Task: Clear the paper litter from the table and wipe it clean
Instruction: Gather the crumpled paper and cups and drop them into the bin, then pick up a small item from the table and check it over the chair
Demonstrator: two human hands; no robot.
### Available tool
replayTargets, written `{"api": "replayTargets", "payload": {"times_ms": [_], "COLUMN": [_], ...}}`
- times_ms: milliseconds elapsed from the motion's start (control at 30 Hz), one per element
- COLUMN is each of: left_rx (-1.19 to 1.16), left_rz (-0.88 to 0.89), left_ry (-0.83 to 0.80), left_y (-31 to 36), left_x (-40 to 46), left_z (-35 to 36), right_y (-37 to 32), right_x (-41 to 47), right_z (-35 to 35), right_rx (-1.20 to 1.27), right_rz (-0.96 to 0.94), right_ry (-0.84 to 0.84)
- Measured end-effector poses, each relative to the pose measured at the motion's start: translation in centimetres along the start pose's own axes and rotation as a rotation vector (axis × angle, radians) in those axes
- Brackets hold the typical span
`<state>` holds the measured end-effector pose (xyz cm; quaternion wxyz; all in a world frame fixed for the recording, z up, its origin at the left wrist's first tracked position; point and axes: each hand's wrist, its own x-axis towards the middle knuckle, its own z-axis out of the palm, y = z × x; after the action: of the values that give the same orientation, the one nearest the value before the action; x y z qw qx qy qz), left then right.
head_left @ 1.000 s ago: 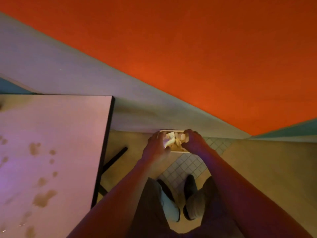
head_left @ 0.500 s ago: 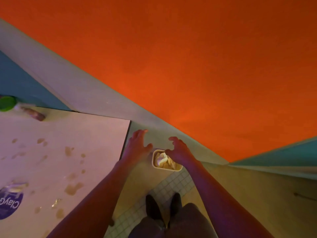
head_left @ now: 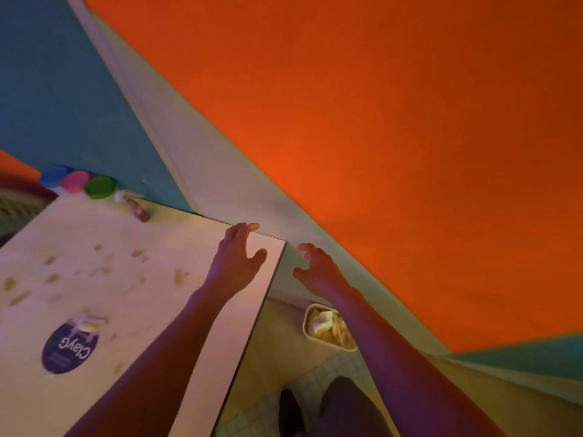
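Note:
A pale table (head_left: pixel 151 298) fills the lower left, spotted with several brownish stains (head_left: pixel 180 275). My left hand (head_left: pixel 237 260) hovers over its far right corner, fingers spread and holding nothing. My right hand (head_left: pixel 317 268) is just past the table's edge, above the floor, fingers curled apart and empty. Below it on the floor stands a small cream bin (head_left: pixel 307 326) filled with crumpled paper (head_left: pixel 325 324); my right forearm covers part of it. A small whitish scrap (head_left: pixel 90 323) lies on the table by a round purple lid.
The round purple lid (head_left: pixel 69 346) reads "Clay". Blue, pink and green tubs (head_left: pixel 77 182) stand at the table's far edge next to a small brown object (head_left: pixel 138 211). An orange wall rises behind. My shoes (head_left: pixel 291 411) stand on tiled floor right of the table.
Both hands let go of the paper in the bin and rose. The left hand moved over the table corner; the view swung left and up, bringing more of the table into sight.

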<state>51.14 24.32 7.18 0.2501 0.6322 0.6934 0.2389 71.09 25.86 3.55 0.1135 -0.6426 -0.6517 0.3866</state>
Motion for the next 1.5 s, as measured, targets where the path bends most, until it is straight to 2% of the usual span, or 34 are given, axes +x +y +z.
{"api": "replayTargets", "payload": {"times_ms": [300,633,933,1167,1333,1500], "left_rx": [-0.068,-0.092,0.065,0.061,0.053,0.094], "left_rz": [-0.123,-0.412,-0.568,-0.644,-0.680,-0.680], "left_ry": [0.230,0.336,0.331,0.364,0.246,0.128], "left_y": [-4.9,-12.3,-18.5,-22.2,-24.3,-27.1], "left_x": [-0.3,4.4,11.6,17.5,19.8,21.0], "left_z": [-6.0,-9.9,-14.7,-17.9,-18.7,-18.1], "right_y": [-7.7,-15.2,-22.8,-26.7,-28.1,-29.1], "right_x": [4.0,13.2,21.9,27.5,30.0,31.4], "right_z": [3.3,7.9,13.3,18.1,22.2,25.4], "right_rx": [-0.007,-0.048,-0.061,-0.167,-0.256,-0.227], "right_rz": [-0.202,-0.353,-0.449,-0.438,-0.487,-0.431], "right_ry": [-0.073,-0.257,-0.410,-0.460,-0.457,-0.451]}}
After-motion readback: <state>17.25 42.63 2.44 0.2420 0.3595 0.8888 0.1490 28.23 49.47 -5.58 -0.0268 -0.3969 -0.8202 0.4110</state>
